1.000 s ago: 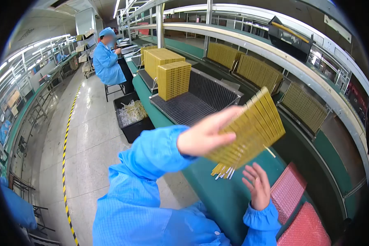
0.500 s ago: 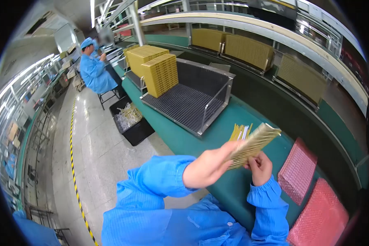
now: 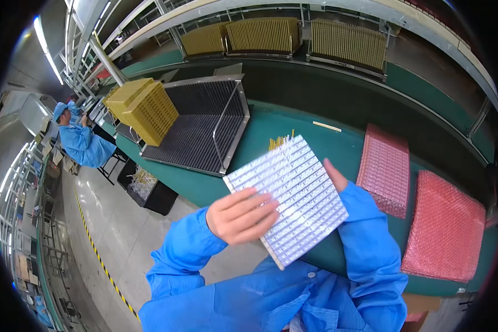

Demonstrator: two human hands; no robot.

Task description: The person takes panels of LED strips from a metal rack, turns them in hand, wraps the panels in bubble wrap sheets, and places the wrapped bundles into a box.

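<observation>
A flat panel (image 3: 296,193) with rows of small silvery-white cells and dark lines between them is tilted in front of my body, face up. My left hand (image 3: 243,216) holds its left edge, fingers stretched over the face; the thumb is hidden. At the right edge my right hand (image 3: 336,174) grips the panel, mostly behind it, with only a thumb-side part showing. Just beyond the panel's top edge lies a small bunch of yellow and white strips (image 3: 281,140), partly covered. A single pale strip (image 3: 327,126) lies farther back on the green bench.
A black ribbed rack (image 3: 196,133) holds yellow panels (image 3: 149,113) on the left. Pink bubble-wrap packs (image 3: 445,227) lie right. More panel racks (image 3: 263,36) stand behind. A black bin (image 3: 149,188) of scraps is on the floor; a seated co-worker (image 3: 83,138) is beyond.
The panel has turned from nearly edge-on to showing its silvery face. My left hand has shifted onto its left side, my right hand behind its right edge. The view has swung right.
</observation>
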